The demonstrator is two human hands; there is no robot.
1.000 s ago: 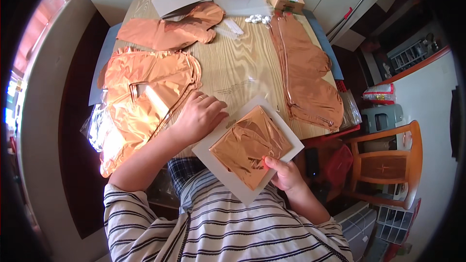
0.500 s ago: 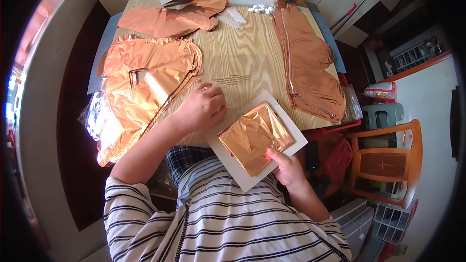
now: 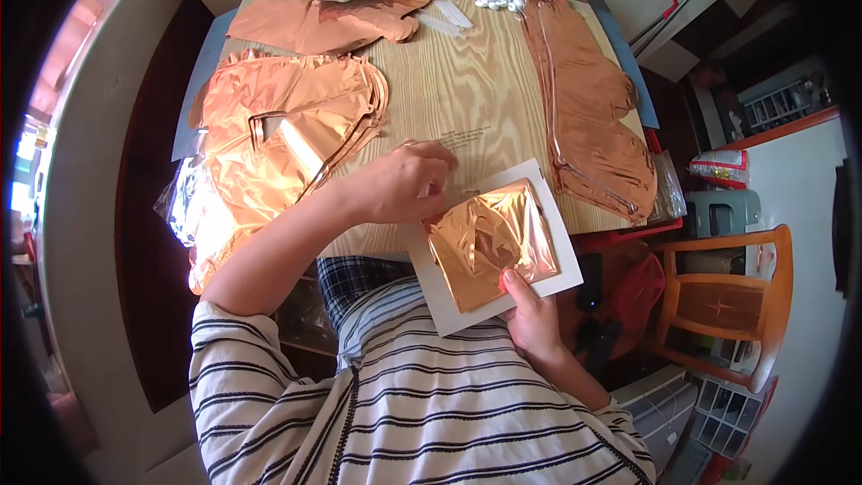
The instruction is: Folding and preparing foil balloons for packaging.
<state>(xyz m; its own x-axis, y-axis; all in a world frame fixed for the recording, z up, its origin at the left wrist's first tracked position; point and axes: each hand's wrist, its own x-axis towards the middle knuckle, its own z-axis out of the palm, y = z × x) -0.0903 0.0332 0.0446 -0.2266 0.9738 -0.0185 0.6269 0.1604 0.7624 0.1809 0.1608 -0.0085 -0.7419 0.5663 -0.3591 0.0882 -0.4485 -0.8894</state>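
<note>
Pinching card (image 3: 442, 301) and foil packet (image 3: 492, 247), right hand (image 3: 536, 323) hides fingers beneath. Left of card, left hand (image 3: 404, 181) curls, grasp unclear. Packet slants up rightward.

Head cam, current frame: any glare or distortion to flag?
Head view: glare whites out the lower-left part of the left foil pile; head view: shiny highlights streak the folded foil in the right hand; head view: fisheye bowing toward a black rim.
</note>
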